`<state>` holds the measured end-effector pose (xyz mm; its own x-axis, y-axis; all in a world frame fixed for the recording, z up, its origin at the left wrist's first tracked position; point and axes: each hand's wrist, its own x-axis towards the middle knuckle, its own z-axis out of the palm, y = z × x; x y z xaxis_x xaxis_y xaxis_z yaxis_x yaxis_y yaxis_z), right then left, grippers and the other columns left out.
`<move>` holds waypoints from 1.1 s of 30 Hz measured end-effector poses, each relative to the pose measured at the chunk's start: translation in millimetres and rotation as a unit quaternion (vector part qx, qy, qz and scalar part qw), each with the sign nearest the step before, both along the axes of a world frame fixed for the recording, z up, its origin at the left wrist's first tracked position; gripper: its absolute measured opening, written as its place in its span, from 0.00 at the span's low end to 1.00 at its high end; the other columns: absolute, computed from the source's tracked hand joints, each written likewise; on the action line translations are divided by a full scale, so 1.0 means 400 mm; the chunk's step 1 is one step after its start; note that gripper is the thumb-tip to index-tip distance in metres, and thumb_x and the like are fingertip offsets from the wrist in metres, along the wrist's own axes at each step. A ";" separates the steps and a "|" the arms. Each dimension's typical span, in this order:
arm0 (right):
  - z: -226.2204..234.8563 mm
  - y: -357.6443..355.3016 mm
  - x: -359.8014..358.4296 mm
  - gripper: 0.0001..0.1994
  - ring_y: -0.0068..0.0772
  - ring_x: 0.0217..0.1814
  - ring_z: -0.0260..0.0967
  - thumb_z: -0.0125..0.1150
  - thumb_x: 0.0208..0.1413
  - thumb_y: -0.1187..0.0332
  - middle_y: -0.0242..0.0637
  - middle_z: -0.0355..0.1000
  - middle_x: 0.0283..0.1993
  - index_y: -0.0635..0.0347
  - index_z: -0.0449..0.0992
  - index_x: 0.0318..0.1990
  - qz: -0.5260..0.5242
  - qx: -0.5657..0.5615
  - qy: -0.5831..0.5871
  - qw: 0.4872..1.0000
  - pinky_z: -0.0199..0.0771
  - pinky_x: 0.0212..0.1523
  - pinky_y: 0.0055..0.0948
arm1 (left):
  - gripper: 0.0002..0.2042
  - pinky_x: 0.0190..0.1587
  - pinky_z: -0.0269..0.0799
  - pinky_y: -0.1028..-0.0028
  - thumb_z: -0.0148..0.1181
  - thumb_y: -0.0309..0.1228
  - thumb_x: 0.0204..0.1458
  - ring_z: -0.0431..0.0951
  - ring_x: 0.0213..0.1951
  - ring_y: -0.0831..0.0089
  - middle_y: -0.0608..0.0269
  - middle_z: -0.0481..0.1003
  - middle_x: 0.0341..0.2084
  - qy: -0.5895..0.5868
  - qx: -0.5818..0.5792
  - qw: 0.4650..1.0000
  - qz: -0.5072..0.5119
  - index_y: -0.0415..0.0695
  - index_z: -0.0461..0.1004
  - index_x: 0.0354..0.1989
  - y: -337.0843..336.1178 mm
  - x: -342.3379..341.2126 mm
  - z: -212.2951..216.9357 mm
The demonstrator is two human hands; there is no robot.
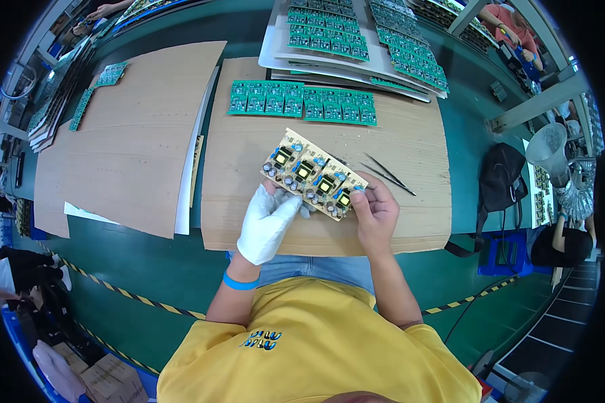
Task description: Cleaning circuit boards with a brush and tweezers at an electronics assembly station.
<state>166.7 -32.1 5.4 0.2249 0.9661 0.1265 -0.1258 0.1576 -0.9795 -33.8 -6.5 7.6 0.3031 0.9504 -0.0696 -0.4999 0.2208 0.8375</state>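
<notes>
A tan circuit board panel [314,176], set with yellow-topped transformers, capacitors and blue parts, is held tilted above the cardboard. My left hand [269,221], in a white glove with a blue band at the wrist, grips its lower left edge. At the panel's right end, my bare right hand [378,213] pinches the corner with the thumb on top. A pair of dark tweezers [390,176] lies on the cardboard sheet [242,174] to the right of the panel. Beyond it, two green circuit board panels [265,98] sit side by side.
Stacked trays of green boards [329,33] stand at the far side. Another cardboard sheet [141,141] lies to the left, with small green boards [111,74] at its far edge. A black bag [501,178] is at the right. Other people work around the bench.
</notes>
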 end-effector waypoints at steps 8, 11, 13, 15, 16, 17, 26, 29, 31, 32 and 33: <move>0.004 0.003 0.005 0.19 0.17 0.46 0.77 0.60 0.69 0.70 0.40 0.81 0.48 0.72 0.72 0.63 0.022 -0.002 -0.003 1.000 0.76 0.48 0.19 | 0.23 0.46 0.77 0.70 0.51 0.17 0.65 0.78 0.45 0.73 0.60 0.76 0.53 -0.009 -0.004 1.000 0.005 0.42 0.63 0.69 0.001 0.001 0.003; 0.000 0.000 0.007 0.20 0.17 0.45 0.77 0.63 0.67 0.73 0.39 0.82 0.45 0.69 0.72 0.64 0.023 -0.003 0.010 1.000 0.75 0.45 0.18 | 0.23 0.45 0.77 0.71 0.51 0.17 0.65 0.78 0.45 0.73 0.60 0.76 0.53 -0.012 -0.003 1.000 0.008 0.42 0.63 0.69 -0.001 0.004 0.002; 0.004 0.002 0.008 0.20 0.17 0.45 0.77 0.63 0.67 0.73 0.39 0.82 0.45 0.69 0.72 0.64 0.024 -0.004 0.012 1.000 0.75 0.45 0.18 | 0.23 0.45 0.77 0.71 0.51 0.17 0.65 0.78 0.45 0.73 0.60 0.76 0.53 -0.019 -0.006 1.000 0.012 0.42 0.63 0.69 -0.003 0.007 0.003; 0.010 0.004 0.007 0.20 0.17 0.45 0.77 0.63 0.67 0.74 0.39 0.82 0.46 0.69 0.72 0.64 0.027 -0.007 0.017 0.999 0.75 0.46 0.18 | 0.23 0.45 0.77 0.71 0.51 0.17 0.65 0.78 0.45 0.73 0.60 0.76 0.52 -0.020 -0.004 1.000 0.012 0.42 0.64 0.68 -0.002 0.008 0.007; 0.013 0.004 0.007 0.20 0.17 0.45 0.77 0.63 0.67 0.74 0.39 0.82 0.46 0.69 0.72 0.64 0.026 -0.005 0.017 1.000 0.75 0.46 0.18 | 0.22 0.45 0.76 0.71 0.51 0.17 0.65 0.77 0.45 0.73 0.60 0.76 0.52 -0.021 -0.003 1.000 0.012 0.42 0.64 0.67 -0.001 0.009 0.009; 0.016 0.002 0.007 0.20 0.18 0.46 0.77 0.63 0.67 0.73 0.40 0.81 0.47 0.69 0.71 0.63 0.032 -0.003 0.017 0.999 0.76 0.46 0.19 | 0.21 0.45 0.76 0.71 0.51 0.18 0.65 0.77 0.45 0.73 0.60 0.76 0.52 -0.021 -0.002 1.000 0.012 0.42 0.65 0.67 -0.001 0.009 0.011; 0.021 -0.015 0.024 0.19 0.22 0.52 0.74 0.66 0.64 0.72 0.40 0.76 0.51 0.67 0.67 0.57 0.138 0.048 -0.007 0.989 0.76 0.51 0.24 | 0.13 0.46 0.75 0.72 0.51 0.18 0.66 0.76 0.42 0.74 0.61 0.76 0.49 -0.050 -0.011 0.998 0.045 0.43 0.68 0.57 -0.016 0.011 0.004; 0.023 -0.016 0.029 0.20 0.23 0.54 0.73 0.66 0.63 0.73 0.41 0.75 0.52 0.67 0.66 0.58 0.153 0.022 0.004 0.988 0.75 0.53 0.25 | 0.12 0.46 0.74 0.73 0.51 0.18 0.66 0.75 0.42 0.75 0.61 0.76 0.47 -0.052 -0.012 0.997 0.058 0.42 0.68 0.56 -0.022 0.014 0.009; 0.028 -0.017 0.028 0.21 0.24 0.56 0.73 0.65 0.64 0.73 0.41 0.74 0.55 0.68 0.66 0.60 0.159 -0.010 0.039 0.986 0.75 0.55 0.25 | 0.12 0.46 0.74 0.73 0.52 0.18 0.66 0.75 0.41 0.75 0.61 0.77 0.47 -0.044 -0.009 0.997 0.057 0.42 0.68 0.56 -0.025 0.016 0.012; 0.031 -0.017 0.027 0.21 0.24 0.56 0.73 0.65 0.64 0.73 0.41 0.74 0.55 0.68 0.66 0.60 0.159 -0.010 0.040 0.986 0.75 0.55 0.25 | 0.12 0.46 0.74 0.73 0.52 0.18 0.66 0.75 0.40 0.75 0.61 0.77 0.46 -0.036 -0.007 0.998 0.057 0.42 0.68 0.55 -0.026 0.017 0.013; 0.038 -0.016 0.024 0.21 0.24 0.57 0.73 0.65 0.64 0.73 0.42 0.75 0.55 0.68 0.66 0.61 0.155 -0.008 0.052 0.987 0.74 0.55 0.26 | 0.12 0.45 0.74 0.73 0.52 0.18 0.66 0.75 0.40 0.75 0.61 0.77 0.46 -0.028 -0.005 0.998 0.056 0.42 0.68 0.55 -0.028 0.019 0.014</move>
